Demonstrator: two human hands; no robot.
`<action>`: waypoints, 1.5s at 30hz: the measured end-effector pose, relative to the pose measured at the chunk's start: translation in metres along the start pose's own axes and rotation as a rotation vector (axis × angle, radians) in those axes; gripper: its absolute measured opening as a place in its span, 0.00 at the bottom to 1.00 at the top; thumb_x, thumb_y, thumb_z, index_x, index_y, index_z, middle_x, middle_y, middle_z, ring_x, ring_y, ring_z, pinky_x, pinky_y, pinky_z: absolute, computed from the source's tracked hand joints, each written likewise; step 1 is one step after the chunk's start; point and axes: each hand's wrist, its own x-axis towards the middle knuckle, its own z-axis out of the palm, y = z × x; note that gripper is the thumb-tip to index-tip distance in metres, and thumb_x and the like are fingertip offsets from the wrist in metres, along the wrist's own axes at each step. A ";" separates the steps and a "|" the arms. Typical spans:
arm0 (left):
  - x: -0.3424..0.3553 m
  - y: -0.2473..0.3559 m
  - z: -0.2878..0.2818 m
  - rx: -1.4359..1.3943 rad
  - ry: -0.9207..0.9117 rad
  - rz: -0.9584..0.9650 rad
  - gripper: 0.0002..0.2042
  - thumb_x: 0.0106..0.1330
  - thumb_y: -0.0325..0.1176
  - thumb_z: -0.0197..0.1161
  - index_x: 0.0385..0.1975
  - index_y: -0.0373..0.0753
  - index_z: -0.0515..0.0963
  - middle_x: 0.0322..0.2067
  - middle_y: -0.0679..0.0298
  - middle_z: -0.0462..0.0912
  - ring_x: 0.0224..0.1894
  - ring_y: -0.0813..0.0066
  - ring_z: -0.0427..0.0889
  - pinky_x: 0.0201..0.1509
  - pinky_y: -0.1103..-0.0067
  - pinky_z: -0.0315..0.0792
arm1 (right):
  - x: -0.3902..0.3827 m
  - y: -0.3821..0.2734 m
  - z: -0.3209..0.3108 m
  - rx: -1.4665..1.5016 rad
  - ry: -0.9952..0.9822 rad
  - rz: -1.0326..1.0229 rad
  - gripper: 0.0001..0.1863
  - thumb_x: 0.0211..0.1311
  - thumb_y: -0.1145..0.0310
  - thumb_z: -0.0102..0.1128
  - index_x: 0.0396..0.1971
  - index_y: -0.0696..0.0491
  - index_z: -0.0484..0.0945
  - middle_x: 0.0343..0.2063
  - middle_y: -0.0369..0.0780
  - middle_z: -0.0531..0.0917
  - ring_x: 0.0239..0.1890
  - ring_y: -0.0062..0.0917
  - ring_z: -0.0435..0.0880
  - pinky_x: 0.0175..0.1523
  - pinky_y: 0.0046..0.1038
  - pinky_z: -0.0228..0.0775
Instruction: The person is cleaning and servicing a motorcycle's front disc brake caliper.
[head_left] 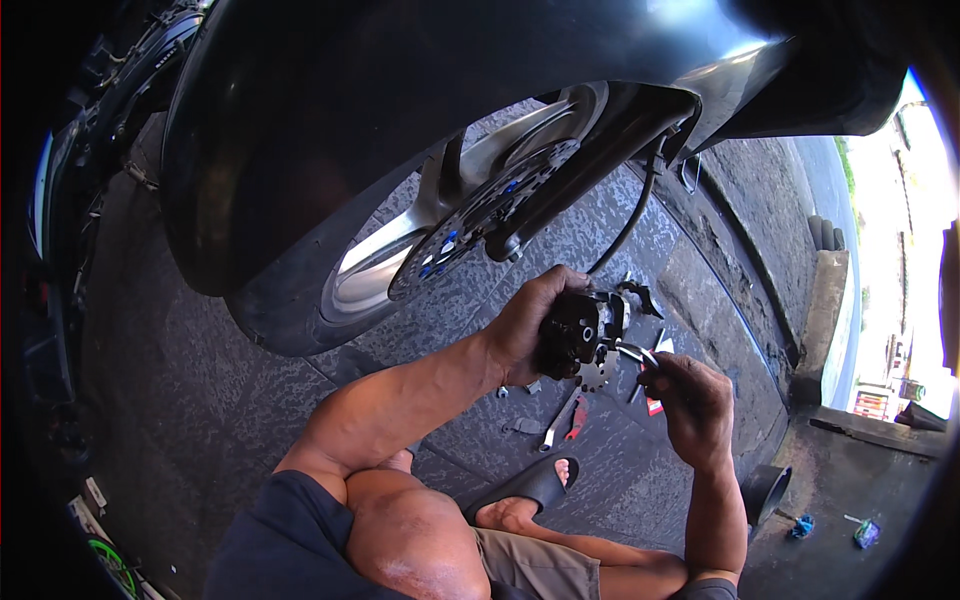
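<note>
My left hand [532, 325] is closed around a dark brake caliper [585, 328], held in the air below the fork leg. A black brake hose [637, 222] runs down to it from above. My right hand [693, 405] grips a slim, shiny metal tool [636, 353], whose tip meets the caliper's near right side. The tool's exact kind is hidden by my fingers. Just under the caliper shows a toothed, silvery round piece [597, 370]; I cannot tell whether it is attached. To the left is the motorcycle's front wheel [375, 268] with its brake disc [485, 215].
A spanner [560, 422], a red tool [577, 418] and a red-and-white packet [655, 405] lie on the dark floor mat. A small black part [642, 298] shows beyond the caliper. The black fender [330, 130] overhangs the wheel. A black container [766, 492] stands by my right forearm.
</note>
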 end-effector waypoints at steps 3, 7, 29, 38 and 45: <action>-0.001 0.001 0.002 -0.004 -0.010 -0.021 0.15 0.68 0.47 0.51 0.39 0.42 0.75 0.33 0.66 0.82 0.32 0.78 0.85 0.36 0.78 0.85 | 0.005 0.001 -0.003 -0.024 -0.025 -0.041 0.13 0.62 0.83 0.56 0.46 0.62 0.82 0.31 0.43 0.87 0.31 0.25 0.87 0.38 0.25 0.79; -0.002 -0.001 0.003 0.042 -0.015 -0.016 0.15 0.68 0.47 0.51 0.40 0.42 0.74 0.33 0.65 0.81 0.32 0.78 0.85 0.35 0.78 0.85 | 0.002 -0.003 0.002 0.032 -0.055 0.020 0.11 0.63 0.81 0.56 0.44 0.64 0.82 0.27 0.42 0.85 0.29 0.24 0.85 0.36 0.25 0.76; 0.018 -0.035 -0.002 0.864 0.170 1.011 0.17 0.63 0.38 0.56 0.44 0.33 0.63 0.23 0.63 0.69 0.26 0.80 0.68 0.31 0.74 0.68 | -0.010 0.004 0.046 1.201 0.241 0.575 0.17 0.72 0.69 0.54 0.57 0.60 0.73 0.22 0.33 0.73 0.19 0.13 0.68 0.23 0.17 0.59; 0.016 -0.028 0.007 0.121 0.355 0.373 0.07 0.72 0.37 0.48 0.36 0.43 0.71 0.29 0.71 0.74 0.30 0.86 0.74 0.36 0.83 0.73 | -0.018 -0.001 0.032 -0.139 0.009 -0.335 0.31 0.58 0.69 0.67 0.61 0.58 0.70 0.32 0.44 0.80 0.35 0.39 0.83 0.41 0.35 0.75; 0.009 -0.036 0.008 0.205 0.204 0.318 0.08 0.71 0.37 0.46 0.43 0.43 0.70 0.33 0.69 0.76 0.32 0.84 0.78 0.36 0.82 0.77 | 0.009 -0.013 0.029 -0.595 0.185 -0.645 0.19 0.40 0.55 0.77 0.33 0.47 0.83 0.25 0.36 0.73 0.32 0.29 0.74 0.41 0.37 0.60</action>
